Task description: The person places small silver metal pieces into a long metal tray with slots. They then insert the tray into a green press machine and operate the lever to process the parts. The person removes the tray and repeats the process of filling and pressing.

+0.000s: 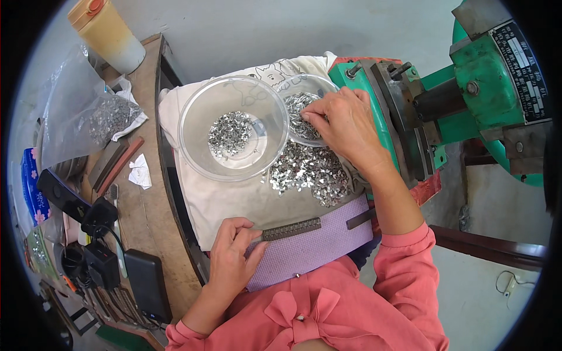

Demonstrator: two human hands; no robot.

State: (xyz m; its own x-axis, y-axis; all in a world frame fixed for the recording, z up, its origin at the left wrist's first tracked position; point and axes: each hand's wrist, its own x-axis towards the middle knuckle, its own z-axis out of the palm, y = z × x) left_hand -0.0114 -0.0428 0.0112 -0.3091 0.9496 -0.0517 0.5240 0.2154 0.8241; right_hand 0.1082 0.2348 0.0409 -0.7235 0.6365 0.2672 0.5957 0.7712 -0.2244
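Note:
My left hand (229,257) pinches the left end of a dark notched metal bar (291,229), which lies level over a purple textured mat (316,245) across my lap. At the smaller clear bowl (294,76), my right hand (350,126) has its thumb and fingertips brought together over thin silver metal pieces (297,105). Whatever sits between those fingertips is too small to make out. Just below that bowl, a loose pile of shiny metal bits (310,172) spreads over a pale cloth (202,202). A larger clear tub (186,143) to the left holds more silver bits (229,134).
A green machine (474,88) stands close on the right, beside my right forearm. Another dark bar (360,219) rests on the mat's right edge. The wooden table (153,228) at left bears a plastic bag (76,111), a yellow-white jug (111,38), and a black power bank (148,284).

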